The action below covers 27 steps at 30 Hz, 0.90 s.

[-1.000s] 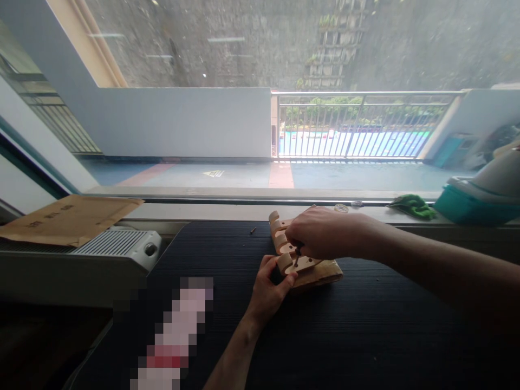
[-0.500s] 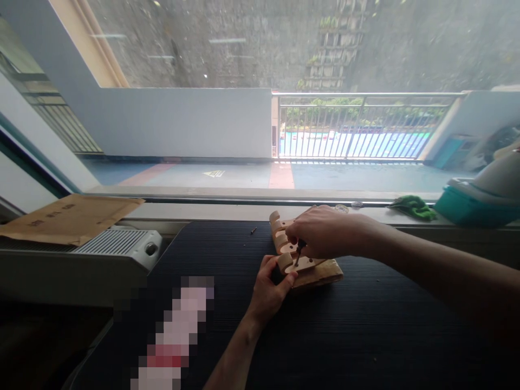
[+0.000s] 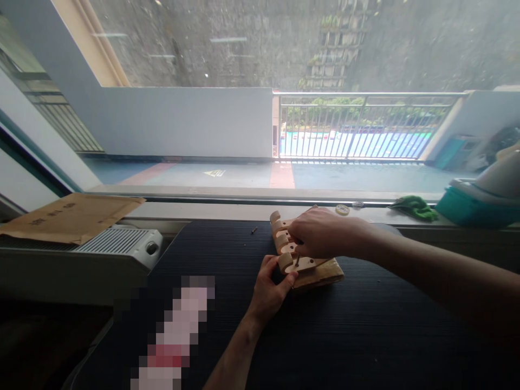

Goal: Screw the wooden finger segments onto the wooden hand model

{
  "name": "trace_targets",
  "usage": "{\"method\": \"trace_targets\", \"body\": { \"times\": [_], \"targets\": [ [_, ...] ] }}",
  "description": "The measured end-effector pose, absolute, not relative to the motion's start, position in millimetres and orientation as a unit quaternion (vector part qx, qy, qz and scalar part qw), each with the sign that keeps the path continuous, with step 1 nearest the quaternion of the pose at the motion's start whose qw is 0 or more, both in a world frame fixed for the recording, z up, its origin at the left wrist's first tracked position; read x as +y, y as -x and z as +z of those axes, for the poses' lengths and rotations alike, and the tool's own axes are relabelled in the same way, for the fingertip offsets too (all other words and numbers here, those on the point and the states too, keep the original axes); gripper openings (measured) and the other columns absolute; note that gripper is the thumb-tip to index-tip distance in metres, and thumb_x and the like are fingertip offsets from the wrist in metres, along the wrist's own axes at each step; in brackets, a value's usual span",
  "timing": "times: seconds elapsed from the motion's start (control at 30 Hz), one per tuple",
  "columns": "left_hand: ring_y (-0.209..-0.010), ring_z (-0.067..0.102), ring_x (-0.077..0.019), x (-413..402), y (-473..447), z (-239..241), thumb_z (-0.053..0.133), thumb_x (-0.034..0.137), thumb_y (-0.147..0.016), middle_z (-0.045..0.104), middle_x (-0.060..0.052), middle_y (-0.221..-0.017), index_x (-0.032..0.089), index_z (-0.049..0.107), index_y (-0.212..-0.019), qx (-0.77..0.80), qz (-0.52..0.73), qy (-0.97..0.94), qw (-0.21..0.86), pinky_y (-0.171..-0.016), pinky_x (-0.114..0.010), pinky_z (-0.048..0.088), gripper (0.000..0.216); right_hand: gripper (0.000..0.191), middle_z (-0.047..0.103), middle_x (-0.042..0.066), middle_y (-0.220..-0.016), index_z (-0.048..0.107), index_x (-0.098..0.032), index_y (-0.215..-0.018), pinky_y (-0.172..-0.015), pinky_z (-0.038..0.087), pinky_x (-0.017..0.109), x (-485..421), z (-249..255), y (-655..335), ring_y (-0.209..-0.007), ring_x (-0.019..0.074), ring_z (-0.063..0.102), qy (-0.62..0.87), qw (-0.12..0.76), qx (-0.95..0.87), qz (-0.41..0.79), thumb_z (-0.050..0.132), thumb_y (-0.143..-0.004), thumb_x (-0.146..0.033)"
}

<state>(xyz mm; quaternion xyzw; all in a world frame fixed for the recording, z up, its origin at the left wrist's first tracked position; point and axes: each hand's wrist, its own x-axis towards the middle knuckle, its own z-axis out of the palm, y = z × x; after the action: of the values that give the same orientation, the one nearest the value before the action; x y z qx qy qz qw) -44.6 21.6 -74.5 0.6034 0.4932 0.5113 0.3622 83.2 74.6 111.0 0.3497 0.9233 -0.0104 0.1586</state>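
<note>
A pale wooden piece (image 3: pixel 305 265) with rounded curls along its left end and dark holes lies on the black table. Under its right side is a flat, brown block (image 3: pixel 325 274). My left hand (image 3: pixel 271 287) is closed on the near left corner, thumb on top and fingers around the curl. Over the piece, my right hand (image 3: pixel 319 233) is curled into a fist, knuckles up. Below it a thin shaft (image 3: pixel 298 261) stands at a hole near the front curl. It looks like a screwdriver's, its handle hidden by the fist. A loose screw (image 3: pixel 254 231) lies to the left.
Behind the black table (image 3: pixel 219 254) runs a windowsill with a tape roll (image 3: pixel 342 209), a green cloth (image 3: pixel 416 208) and a teal box (image 3: pixel 467 203). At left, a brown envelope (image 3: pixel 73 216) rests on a white radiator (image 3: pixel 125 244). A blurred patch covers something at lower left.
My right hand has turned slightly, and the dark tool handle seen below it before is now hidden behind the fingers. My left hand and the wooden piece stay in place.
</note>
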Motion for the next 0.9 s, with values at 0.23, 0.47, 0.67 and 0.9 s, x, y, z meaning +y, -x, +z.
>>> {"method": "trace_targets", "body": {
  "times": [0.23,0.47,0.67,0.9],
  "targets": [
    [-0.09,0.054,-0.0163,21,45,-76,0.064,0.024,-0.077,0.051,-0.001,-0.092,0.022,0.065,-0.093,0.493,0.509,-0.604,0.365,-0.085,-0.026,0.043,0.016,0.013,0.066,0.005,-0.08,0.063,-0.018,-0.089,-0.06,0.032,0.027,70,116,-86,-0.074,0.0181,0.058,-0.311,0.157,0.937,-0.005,0.058,-0.077,-0.018],
    [-0.091,0.054,-0.017,21,45,-76,0.065,0.024,-0.077,0.052,-0.001,-0.093,0.022,0.065,-0.092,0.487,0.512,-0.605,0.367,-0.086,-0.027,0.043,0.015,0.015,0.066,0.006,-0.078,0.061,-0.016,-0.09,-0.065,0.032,0.029,75,103,-87,-0.075,0.0185,0.058,-0.306,0.132,0.943,-0.014,0.054,-0.083,-0.028],
    [-0.088,0.054,-0.016,21,45,-75,0.065,0.027,-0.076,0.052,0.0,-0.091,0.022,0.065,-0.089,0.49,0.517,-0.598,0.366,-0.083,-0.026,0.043,0.013,0.014,0.065,0.006,-0.078,0.063,-0.017,-0.086,-0.061,0.032,0.028,73,110,-87,-0.072,0.0181,0.058,-0.333,0.148,0.931,-0.007,0.053,-0.081,-0.025],
    [-0.088,0.054,-0.0162,21,45,-74,0.066,0.024,-0.076,0.052,0.0,-0.09,0.022,0.066,-0.09,0.494,0.514,-0.602,0.361,-0.083,-0.026,0.044,0.015,0.007,0.065,0.004,-0.077,0.061,-0.017,-0.083,-0.056,0.03,0.026,69,119,-86,-0.068,0.016,0.056,-0.312,0.155,0.937,-0.007,0.057,-0.078,-0.019]
  ]
}}
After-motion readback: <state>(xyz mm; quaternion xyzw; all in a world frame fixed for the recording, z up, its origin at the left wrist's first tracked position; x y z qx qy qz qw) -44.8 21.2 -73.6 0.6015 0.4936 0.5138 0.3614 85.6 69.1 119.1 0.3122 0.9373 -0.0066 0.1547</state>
